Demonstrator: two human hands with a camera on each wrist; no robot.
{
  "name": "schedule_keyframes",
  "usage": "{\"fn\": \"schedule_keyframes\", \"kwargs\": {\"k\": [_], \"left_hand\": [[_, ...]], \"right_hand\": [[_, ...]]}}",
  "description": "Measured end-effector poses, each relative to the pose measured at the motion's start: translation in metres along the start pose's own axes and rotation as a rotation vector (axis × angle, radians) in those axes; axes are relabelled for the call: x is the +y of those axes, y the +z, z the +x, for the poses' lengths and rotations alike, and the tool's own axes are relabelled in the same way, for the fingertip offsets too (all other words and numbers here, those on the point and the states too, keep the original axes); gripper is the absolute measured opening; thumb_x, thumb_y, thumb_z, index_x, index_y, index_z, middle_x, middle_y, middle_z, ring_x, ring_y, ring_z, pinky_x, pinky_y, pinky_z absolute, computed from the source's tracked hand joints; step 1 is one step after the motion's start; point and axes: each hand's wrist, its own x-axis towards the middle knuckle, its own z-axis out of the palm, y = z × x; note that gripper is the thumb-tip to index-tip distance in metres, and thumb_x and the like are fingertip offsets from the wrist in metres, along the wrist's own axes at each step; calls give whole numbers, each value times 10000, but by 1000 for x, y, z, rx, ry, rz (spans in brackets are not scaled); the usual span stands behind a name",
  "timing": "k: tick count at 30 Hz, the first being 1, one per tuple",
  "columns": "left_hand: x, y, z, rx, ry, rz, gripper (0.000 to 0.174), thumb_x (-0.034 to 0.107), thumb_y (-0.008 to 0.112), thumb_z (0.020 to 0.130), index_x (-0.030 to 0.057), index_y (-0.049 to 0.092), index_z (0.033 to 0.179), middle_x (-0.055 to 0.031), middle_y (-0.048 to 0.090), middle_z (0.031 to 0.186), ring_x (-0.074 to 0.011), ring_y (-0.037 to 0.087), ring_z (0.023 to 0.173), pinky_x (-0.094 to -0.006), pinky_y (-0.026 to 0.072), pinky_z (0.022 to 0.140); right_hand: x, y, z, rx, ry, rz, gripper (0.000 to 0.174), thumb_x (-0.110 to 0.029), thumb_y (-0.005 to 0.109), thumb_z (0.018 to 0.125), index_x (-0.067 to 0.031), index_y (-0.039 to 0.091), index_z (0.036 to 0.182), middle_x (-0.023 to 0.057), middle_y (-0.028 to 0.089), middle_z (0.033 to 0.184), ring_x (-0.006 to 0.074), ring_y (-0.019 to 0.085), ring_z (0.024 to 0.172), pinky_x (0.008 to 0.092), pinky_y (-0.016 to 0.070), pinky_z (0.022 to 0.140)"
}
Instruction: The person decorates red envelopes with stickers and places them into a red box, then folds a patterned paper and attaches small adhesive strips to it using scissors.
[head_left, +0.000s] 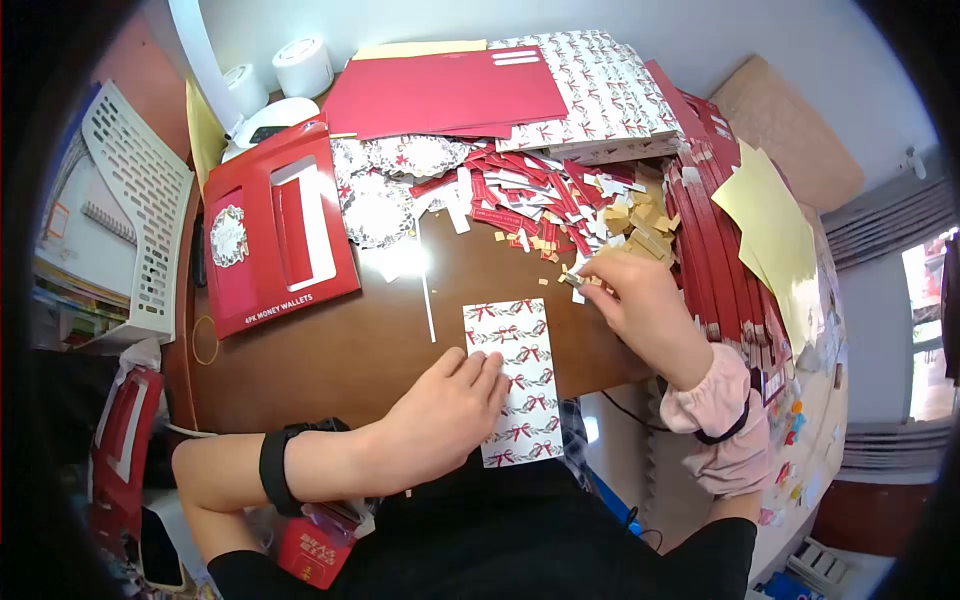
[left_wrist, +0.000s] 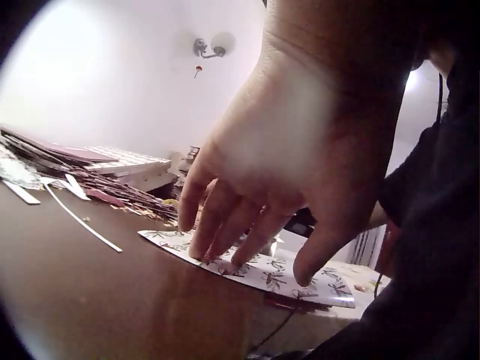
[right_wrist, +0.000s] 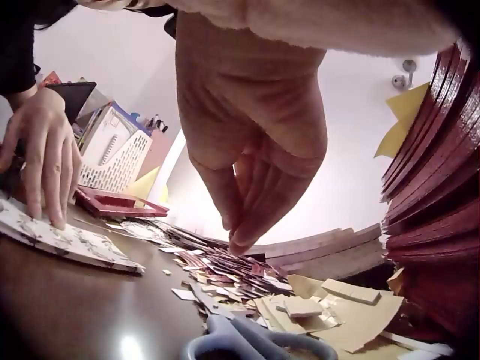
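Note:
A flat white rectangle of card (head_left: 527, 385), printed with red bows and green sprigs, lies at the table's front edge and juts out over it. My left hand (head_left: 450, 410) rests its fingertips on the card's left side; in the left wrist view the fingers (left_wrist: 247, 225) reach down onto it. Over the scraps at the right, my right hand (head_left: 645, 310) has thumb and fingers drawn together, pinching a small tan piece (head_left: 567, 274) in the head view. Grey-blue handled scissors (right_wrist: 255, 341) lie below that hand in the right wrist view.
Red and white paper strips (head_left: 530, 200) and tan scraps (head_left: 645, 225) heap at the back right. Red folders (head_left: 715, 250) stand stacked at the right. A red money-wallet package (head_left: 280, 225) lies left. Behind are red sheets (head_left: 450, 90) and a bow-patterned stack (head_left: 605, 85).

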Motion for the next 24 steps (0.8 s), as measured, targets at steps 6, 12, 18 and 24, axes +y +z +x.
{"fn": "schedule_keyframes", "kwargs": {"k": [6,12,18,24], "left_hand": [[-2,2,-2,7,10,-2,592,252,743,793,-56,564,1265,-223,558,1334,-302,555,1202,-394,424,1007],[-3,2,0,-22,13,-72,614,267,755,795,-48,553,1282,-215,548,1338,-306,549,1208,-393,429,1001],[-1,6,-2,10,5,-70,633,263,757,794,-50,542,1300,-220,544,1348,-311,539,1232,-401,430,1007],[-2,6,-3,0,9,-51,633,261,752,794,-56,543,1302,-233,539,1359,-317,539,1234,-399,428,1015]], "right_hand": [[13,37,33,128,-311,33,144,-51,645,862,34,618,974,197,628,1064,397,595,1012,465,484,852],[2,46,63,23,-185,-164,113,-90,572,910,3,631,935,174,615,875,374,625,864,467,510,779],[4,68,95,15,-182,-290,143,-122,702,837,-7,648,902,173,632,953,372,639,917,467,525,765],[4,71,101,49,-211,-349,117,-117,711,796,-27,654,843,162,642,894,368,649,884,460,531,764]]}}
